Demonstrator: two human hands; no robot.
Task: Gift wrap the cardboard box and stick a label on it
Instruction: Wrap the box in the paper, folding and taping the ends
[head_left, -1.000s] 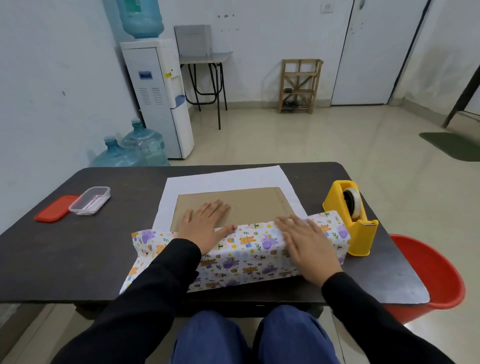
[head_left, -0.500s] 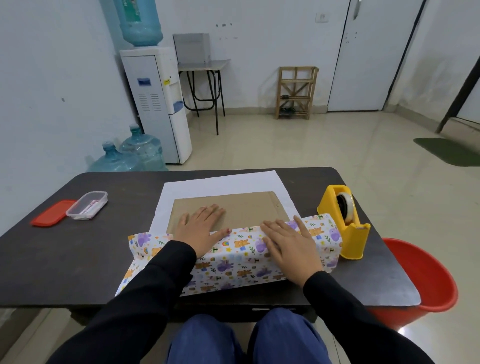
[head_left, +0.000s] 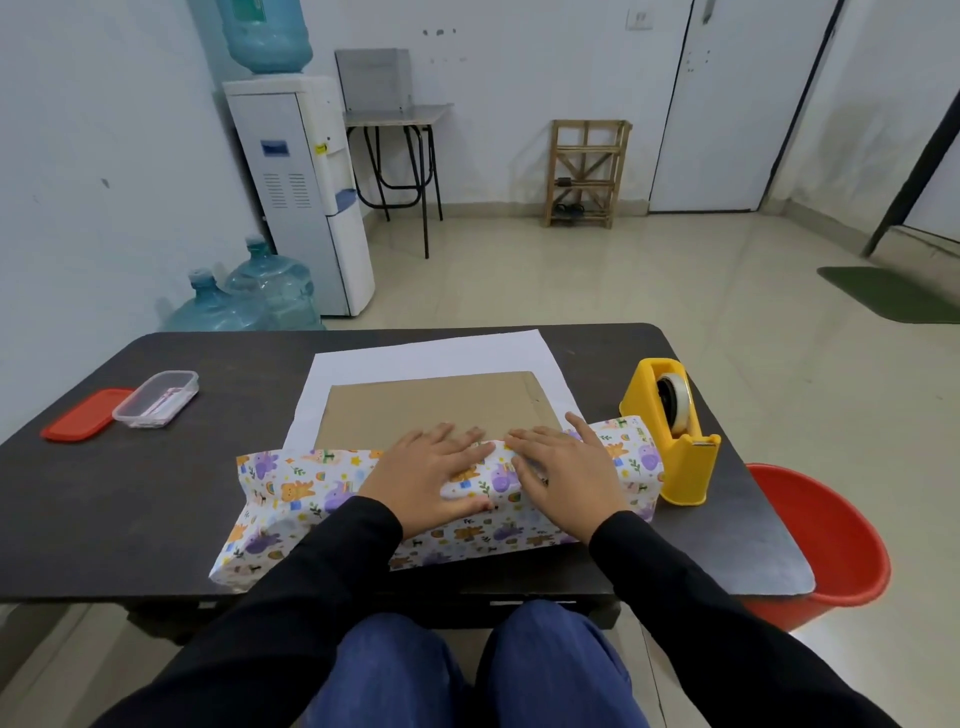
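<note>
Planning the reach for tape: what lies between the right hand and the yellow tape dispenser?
In the head view, only the right end of the patterned wrapping paper lies between the right hand and the yellow tape dispenser.

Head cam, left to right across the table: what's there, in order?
Red lid, clear plastic container, left hand, right hand, yellow tape dispenser, red bucket. Wrapping paper and cardboard box skipped: both span the middle.

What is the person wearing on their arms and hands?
The left black long sleeve and the right black long sleeve are plain and reach the wrists. The left hand and the right hand are bare: no gloves, rings or watch show.
</note>
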